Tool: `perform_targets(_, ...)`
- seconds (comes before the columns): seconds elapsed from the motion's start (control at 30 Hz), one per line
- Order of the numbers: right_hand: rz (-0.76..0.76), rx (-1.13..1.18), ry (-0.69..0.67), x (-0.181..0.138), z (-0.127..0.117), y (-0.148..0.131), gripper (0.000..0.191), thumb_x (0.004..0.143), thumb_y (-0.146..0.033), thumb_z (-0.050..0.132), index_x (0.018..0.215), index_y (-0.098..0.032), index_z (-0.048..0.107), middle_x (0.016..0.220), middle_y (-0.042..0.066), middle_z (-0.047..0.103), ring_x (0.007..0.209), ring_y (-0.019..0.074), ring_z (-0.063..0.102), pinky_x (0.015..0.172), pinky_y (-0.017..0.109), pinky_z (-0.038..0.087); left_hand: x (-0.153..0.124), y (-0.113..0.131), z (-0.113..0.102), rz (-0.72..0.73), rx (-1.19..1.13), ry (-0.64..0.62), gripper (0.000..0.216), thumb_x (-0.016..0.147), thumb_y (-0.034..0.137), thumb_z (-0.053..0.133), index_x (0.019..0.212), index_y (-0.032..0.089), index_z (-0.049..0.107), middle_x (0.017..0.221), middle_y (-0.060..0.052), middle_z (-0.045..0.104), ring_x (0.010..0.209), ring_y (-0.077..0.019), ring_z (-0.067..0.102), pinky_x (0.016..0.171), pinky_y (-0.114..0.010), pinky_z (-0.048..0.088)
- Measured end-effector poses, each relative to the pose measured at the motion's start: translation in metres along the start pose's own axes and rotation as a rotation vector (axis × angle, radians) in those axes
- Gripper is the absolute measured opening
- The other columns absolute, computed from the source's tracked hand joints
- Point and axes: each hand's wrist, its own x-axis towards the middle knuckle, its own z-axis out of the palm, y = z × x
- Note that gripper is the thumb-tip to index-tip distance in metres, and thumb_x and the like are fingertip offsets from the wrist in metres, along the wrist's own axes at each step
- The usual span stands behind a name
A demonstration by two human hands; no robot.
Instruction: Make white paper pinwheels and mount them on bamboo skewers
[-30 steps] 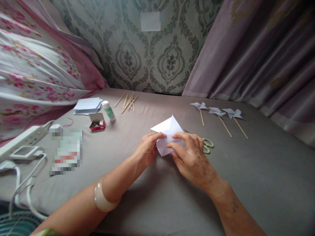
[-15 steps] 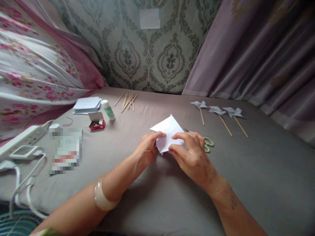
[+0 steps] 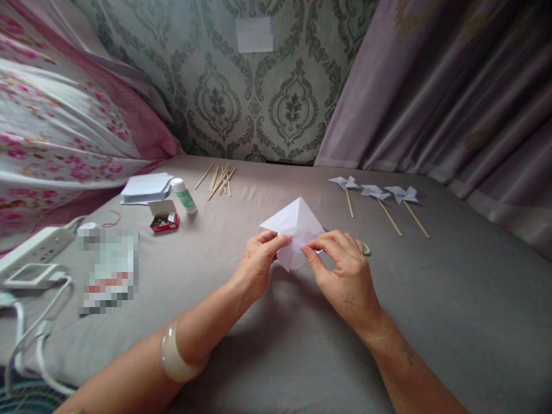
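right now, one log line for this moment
left hand: pinches white paper | right hand: pinches white paper | paper pinwheels: lying beyond right hand

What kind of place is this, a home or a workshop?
Probably a home bedroom: a bed-like grey sheet, floral bedding beside it, patterned wallpaper and a curtain behind.

Soft, dim, even light; faint shadows lie on the grey sheet (image 3: 431,322) under the left hand (image 3: 257,265) and right hand (image 3: 348,282). Wide-angle distortion bends the curtain (image 3: 452,86) at the edge; one pixelated patch (image 3: 107,270) sits left
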Motion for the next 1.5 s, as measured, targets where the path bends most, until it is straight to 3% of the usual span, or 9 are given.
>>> perform_targets(0.43,0.098,-0.037,0.02,-0.0014,0.0014,-0.0026,0.013,0.085,-0.021,0.064,0.074,-0.019,0.059,0.075,0.002,0.063,0.075,0.0185,0.056,0.075,0.034,0.038,-0.0056,-0.0014,0.0054,0.032,0.008,-0.013,0.023,0.055,0.028,0.081,0.059,0.014,0.063,0.06,0.0,0.065,0.053,-0.0094,0.054,0.055,-0.022,0.038)
perform_targets(0.83,0.116,-0.061,0.015,-0.0026,0.0023,-0.0025,0.014,0.085,-0.024,0.065,0.073,-0.019,0.059,0.074,0.001,0.063,0.074,0.0183,0.056,0.075,0.033,0.038,-0.0063,-0.0036,0.0026,0.023,0.011,-0.077,0.024,0.058,0.031,0.083,0.064,0.013,0.068,0.064,-0.002,0.068,0.056,-0.0105,0.058,0.056,-0.022,0.041)
perform_targets(1.5,0.122,-0.042,-0.009,-0.0029,0.0026,-0.0045,0.016,0.086,-0.024,0.062,0.072,-0.02,0.058,0.073,0.001,0.063,0.073,0.0178,0.055,0.075,0.034,0.038,-0.0064,-0.0046,0.0035,0.013,0.063,-0.047,0.023,0.058,0.03,0.08,0.068,0.012,0.068,0.063,-0.003,0.067,0.057,-0.0129,0.058,0.059,-0.025,0.042)
